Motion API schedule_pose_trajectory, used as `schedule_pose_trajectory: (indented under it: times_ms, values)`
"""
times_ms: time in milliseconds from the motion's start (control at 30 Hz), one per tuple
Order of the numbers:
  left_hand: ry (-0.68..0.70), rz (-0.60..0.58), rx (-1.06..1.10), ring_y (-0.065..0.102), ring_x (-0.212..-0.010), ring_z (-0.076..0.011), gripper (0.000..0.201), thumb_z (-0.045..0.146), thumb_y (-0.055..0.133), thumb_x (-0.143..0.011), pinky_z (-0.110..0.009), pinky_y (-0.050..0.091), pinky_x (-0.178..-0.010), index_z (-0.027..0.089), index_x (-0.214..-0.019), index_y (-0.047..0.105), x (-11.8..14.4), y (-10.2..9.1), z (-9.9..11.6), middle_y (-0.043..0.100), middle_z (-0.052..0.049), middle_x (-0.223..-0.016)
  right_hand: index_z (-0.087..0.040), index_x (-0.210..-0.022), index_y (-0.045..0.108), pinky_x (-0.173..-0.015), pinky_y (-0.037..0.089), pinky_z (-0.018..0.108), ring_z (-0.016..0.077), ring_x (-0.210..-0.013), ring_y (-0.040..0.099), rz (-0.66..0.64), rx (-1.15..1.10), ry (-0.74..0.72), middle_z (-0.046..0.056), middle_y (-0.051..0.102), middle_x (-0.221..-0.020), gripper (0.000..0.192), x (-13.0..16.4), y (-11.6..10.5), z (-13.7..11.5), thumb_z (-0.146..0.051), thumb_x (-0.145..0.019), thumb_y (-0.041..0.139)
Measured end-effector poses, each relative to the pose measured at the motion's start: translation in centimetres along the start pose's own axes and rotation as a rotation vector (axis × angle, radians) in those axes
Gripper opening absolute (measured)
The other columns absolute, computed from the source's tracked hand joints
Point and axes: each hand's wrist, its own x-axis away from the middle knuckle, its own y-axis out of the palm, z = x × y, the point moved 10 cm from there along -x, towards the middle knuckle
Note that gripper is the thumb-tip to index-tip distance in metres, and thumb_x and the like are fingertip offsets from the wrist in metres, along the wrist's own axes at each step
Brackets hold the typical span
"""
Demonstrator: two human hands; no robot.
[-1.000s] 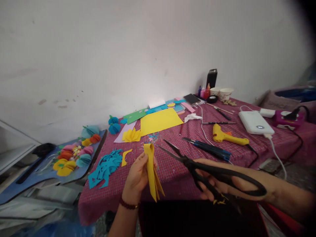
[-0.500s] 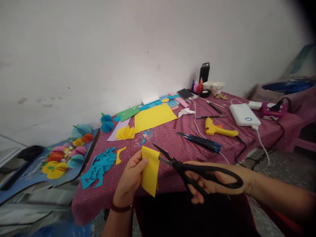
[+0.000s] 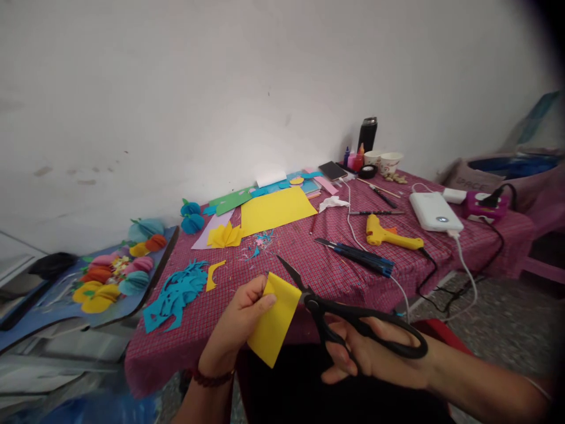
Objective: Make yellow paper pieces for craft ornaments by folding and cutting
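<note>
folded yellow paper piece (image 3: 274, 320), pinched in the left hand (image 3: 236, 330), now sits between blades of black scissors (image 3: 348, 318) gripped by the right hand (image 3: 375, 359); cutting looks begun.

1. A table (image 3: 309, 265) stood against the wall, draped in a red checked cloth.
2. At its back lay a yellow sheet (image 3: 276, 210), with green paper (image 3: 232, 201) beside it.
3. Left of the sheet sat a yellow paper fan (image 3: 225, 236) and blue cut-outs (image 3: 176, 293) (near the table's front-left corner).
4. To the right lay a yellow glue gun (image 3: 391, 234), a blue-handled tool (image 3: 357, 255) and a white power bank (image 3: 435, 212).
5. At the far end stood a black flask (image 3: 367, 133) and two paper cups (image 3: 383, 160).
</note>
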Motion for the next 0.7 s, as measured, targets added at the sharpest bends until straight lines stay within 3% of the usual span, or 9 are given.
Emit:
schedule_pose_trajectory:
  times_ms: [167, 300, 400, 500, 600, 700]
  values:
    - [0.009, -0.006, 0.011, 0.059, -0.059, -0.0121, 0.02, 0.034, 0.07, -0.08, -0.02, 0.042, -0.053, 0.017, -0.088, 0.067, 0.0, 0.4, 0.3, 0.065, -0.004, -0.075, -0.019, -0.11, 0.061, -0.097, 0.044, 0.051, 0.0105, -0.071, 0.051, 0.055, 0.045, -0.061, 0.0, 0.052, -0.082, 0.044, 0.4, 0.1, -0.3, -0.05, -0.08, 0.07]
    - [0.027, 0.004, 0.015, 0.058, -0.058, -0.0112, 0.022, 0.035, 0.07, -0.079, -0.019, 0.043, -0.054, 0.017, -0.091, 0.067, -0.3, 0.1, 0.4, 0.064, -0.003, -0.076, -0.017, -0.11, 0.06, -0.071, 0.058, 0.035, 0.0056, -0.057, 0.04, 0.094, 0.167, -0.112, -0.003, 0.046, -0.073, 0.038, 0.3, 0.4, -0.6, -0.043, -0.084, 0.067]
    - [0.036, 0.009, -0.012, 0.058, -0.059, -0.0112, 0.022, 0.036, 0.069, -0.081, -0.02, 0.042, -0.054, 0.017, -0.091, 0.066, -0.3, 0.0, 0.5, 0.064, -0.003, -0.076, -0.018, -0.112, 0.058, -0.05, 0.053, 0.019, 0.0028, -0.048, 0.033, 0.098, 0.255, -0.112, -0.007, 0.041, -0.065, 0.037, 0.1, 0.8, -0.5, -0.042, -0.085, 0.066]
    - [0.031, 0.011, -0.017, 0.058, -0.059, -0.0115, 0.02, 0.035, 0.069, -0.081, -0.02, 0.042, -0.054, 0.017, -0.089, 0.066, -0.2, 0.1, 0.5, 0.065, -0.003, -0.075, -0.018, -0.113, 0.056, -0.041, 0.045, 0.013, 0.0011, -0.04, 0.031, 0.109, 0.347, -0.081, -0.008, 0.038, -0.061, 0.039, 0.2, 1.0, -0.6, -0.044, -0.086, 0.065]
    - [0.008, 0.036, 0.068, 0.061, -0.06, -0.0125, 0.02, 0.031, 0.071, -0.078, -0.02, 0.045, -0.054, 0.017, -0.092, 0.068, -0.3, -0.2, 0.2, 0.068, -0.004, -0.077, -0.019, -0.118, 0.055, -0.037, 0.04, 0.014, 0.0016, -0.038, 0.033, 0.174, 0.521, -0.099, -0.007, 0.042, -0.061, 0.048, 0.5, 0.2, -2.5, -0.052, -0.084, 0.063]
    - [-0.007, 0.119, 0.248, 0.062, -0.058, -0.0119, 0.025, 0.024, 0.076, -0.072, -0.02, 0.047, -0.053, 0.015, -0.094, 0.07, -0.8, -1.3, 0.1, 0.071, -0.005, -0.078, -0.023, -0.133, 0.049, -0.043, 0.044, 0.019, 0.0071, -0.045, 0.048, 0.363, 0.951, -0.146, -0.003, 0.054, -0.07, 0.055, 0.4, -2.6, -6.5, -0.047, -0.085, 0.062]
